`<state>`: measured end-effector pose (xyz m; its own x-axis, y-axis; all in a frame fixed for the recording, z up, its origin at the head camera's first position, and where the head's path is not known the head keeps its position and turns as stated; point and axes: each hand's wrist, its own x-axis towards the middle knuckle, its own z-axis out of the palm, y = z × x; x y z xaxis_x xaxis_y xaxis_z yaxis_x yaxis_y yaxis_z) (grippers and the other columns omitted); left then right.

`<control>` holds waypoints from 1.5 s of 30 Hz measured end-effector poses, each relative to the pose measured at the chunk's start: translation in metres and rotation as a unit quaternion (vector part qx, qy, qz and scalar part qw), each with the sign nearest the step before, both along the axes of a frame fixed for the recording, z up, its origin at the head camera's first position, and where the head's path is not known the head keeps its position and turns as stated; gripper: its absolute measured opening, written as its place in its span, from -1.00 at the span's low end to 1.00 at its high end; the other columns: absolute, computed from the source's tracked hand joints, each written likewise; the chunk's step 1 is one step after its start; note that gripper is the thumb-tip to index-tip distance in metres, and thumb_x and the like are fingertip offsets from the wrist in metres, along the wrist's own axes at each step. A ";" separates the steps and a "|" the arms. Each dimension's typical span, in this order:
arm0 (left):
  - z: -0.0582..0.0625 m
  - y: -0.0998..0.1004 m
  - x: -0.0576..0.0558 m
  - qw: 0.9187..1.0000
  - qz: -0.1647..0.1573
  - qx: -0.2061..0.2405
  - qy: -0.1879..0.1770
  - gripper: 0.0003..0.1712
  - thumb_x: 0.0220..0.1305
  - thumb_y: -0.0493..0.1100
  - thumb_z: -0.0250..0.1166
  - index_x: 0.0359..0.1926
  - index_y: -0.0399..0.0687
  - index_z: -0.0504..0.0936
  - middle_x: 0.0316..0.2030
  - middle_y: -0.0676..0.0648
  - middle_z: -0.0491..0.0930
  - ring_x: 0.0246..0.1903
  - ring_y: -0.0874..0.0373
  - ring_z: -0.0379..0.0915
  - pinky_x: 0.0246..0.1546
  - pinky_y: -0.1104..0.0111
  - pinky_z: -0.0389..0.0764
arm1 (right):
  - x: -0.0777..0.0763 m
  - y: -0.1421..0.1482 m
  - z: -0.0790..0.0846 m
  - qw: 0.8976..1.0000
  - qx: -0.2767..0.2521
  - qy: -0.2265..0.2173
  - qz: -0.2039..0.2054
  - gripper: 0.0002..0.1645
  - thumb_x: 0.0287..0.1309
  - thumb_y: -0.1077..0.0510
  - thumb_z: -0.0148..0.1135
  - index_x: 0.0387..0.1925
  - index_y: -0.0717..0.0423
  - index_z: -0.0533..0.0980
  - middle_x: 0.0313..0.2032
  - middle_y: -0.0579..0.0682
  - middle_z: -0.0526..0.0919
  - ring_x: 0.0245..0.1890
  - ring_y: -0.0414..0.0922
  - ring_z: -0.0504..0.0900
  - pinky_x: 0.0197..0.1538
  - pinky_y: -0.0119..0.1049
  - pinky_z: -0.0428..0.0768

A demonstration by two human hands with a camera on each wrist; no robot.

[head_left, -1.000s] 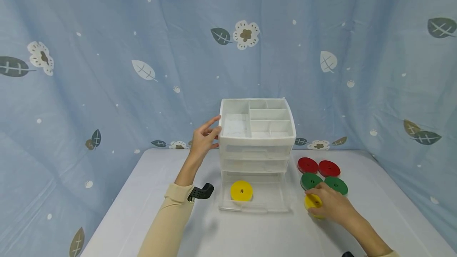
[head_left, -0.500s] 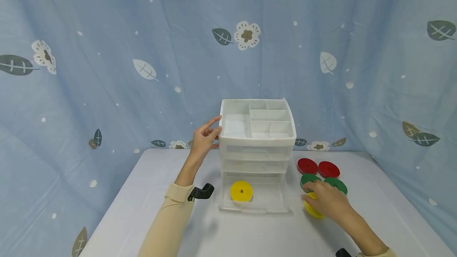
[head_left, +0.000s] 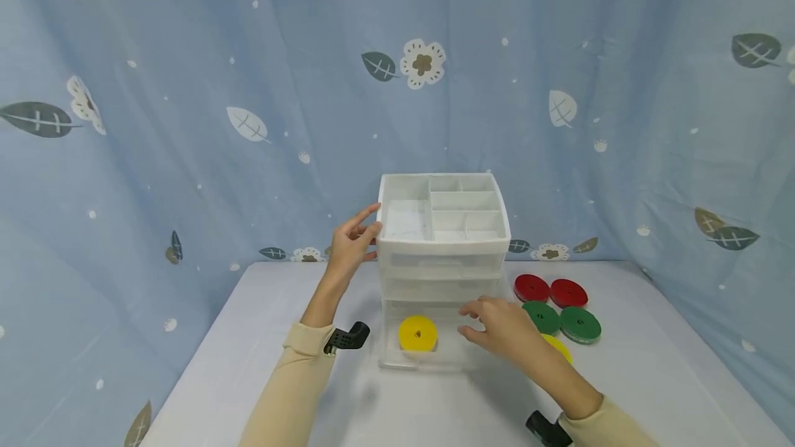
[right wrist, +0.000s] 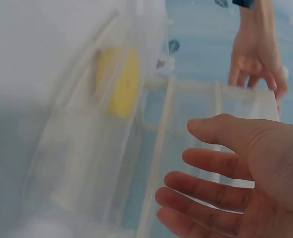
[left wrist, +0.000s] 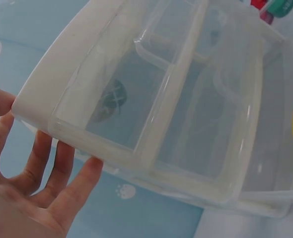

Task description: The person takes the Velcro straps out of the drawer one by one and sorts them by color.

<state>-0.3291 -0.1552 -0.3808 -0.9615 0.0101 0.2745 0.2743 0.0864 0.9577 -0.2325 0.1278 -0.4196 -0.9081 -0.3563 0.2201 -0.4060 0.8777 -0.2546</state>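
Note:
My left hand (head_left: 350, 243) touches the left side of a white plastic drawer unit (head_left: 444, 247), its fingers spread along the edge in the left wrist view. The lowest clear drawer (head_left: 397, 362) is pulled out. A round yellow spool-like disc (head_left: 417, 333) with a small centre hole lies in its left part. Over the drawer's right part hovers my right hand (head_left: 506, 330), fingers apart and lightly bent, holding nothing; the right wrist view shows its bare palm. A second yellow disc (head_left: 559, 346) on the table is partly hidden behind the right forearm.
Right of the unit lie two red discs (head_left: 531, 288) and two green discs (head_left: 580, 325) on the white table (head_left: 286, 309). The unit's top has a compartment tray (head_left: 406, 219). A blue patterned curtain (head_left: 310, 88) hangs behind.
My right hand has moved left, from the yellow disc on the table to above the pulled-out drawer, leaving that disc behind. The left hand stays at the unit's side.

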 end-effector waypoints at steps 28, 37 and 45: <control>0.004 -0.001 0.002 1.000 -0.016 0.009 -0.011 -0.51 0.38 -0.03 0.25 0.30 0.35 0.49 -0.18 -0.24 0.58 -0.27 0.21 0.63 -0.10 0.06 0.73 | -0.028 -0.087 -0.045 0.996 0.046 -0.055 0.050 -0.37 -0.16 -0.20 0.58 -0.01 -0.08 0.65 -0.23 -0.07 0.63 -0.31 -0.17 0.49 -0.27 -0.26 0.54; 0.003 -0.001 0.003 1.000 0.003 -0.001 0.002 -0.57 0.36 0.03 0.26 0.21 0.52 0.54 -0.32 0.00 0.57 -0.28 0.16 0.64 -0.17 0.14 0.76 | -0.029 -0.091 -0.045 0.996 0.050 -0.048 0.049 -0.40 -0.20 -0.15 0.61 -0.07 -0.02 0.69 -0.27 -0.06 0.64 -0.34 -0.17 0.51 -0.31 -0.28 0.57; 0.001 0.000 0.001 1.000 0.003 -0.002 0.003 -0.58 0.35 0.06 0.27 0.21 0.52 0.54 -0.26 -0.07 0.60 -0.27 0.16 0.65 -0.19 0.16 0.76 | -0.029 -0.090 -0.046 0.997 0.034 -0.054 0.050 -0.42 -0.19 -0.12 0.61 -0.08 0.02 0.69 -0.31 -0.08 0.62 -0.38 -0.19 0.47 -0.36 -0.32 0.51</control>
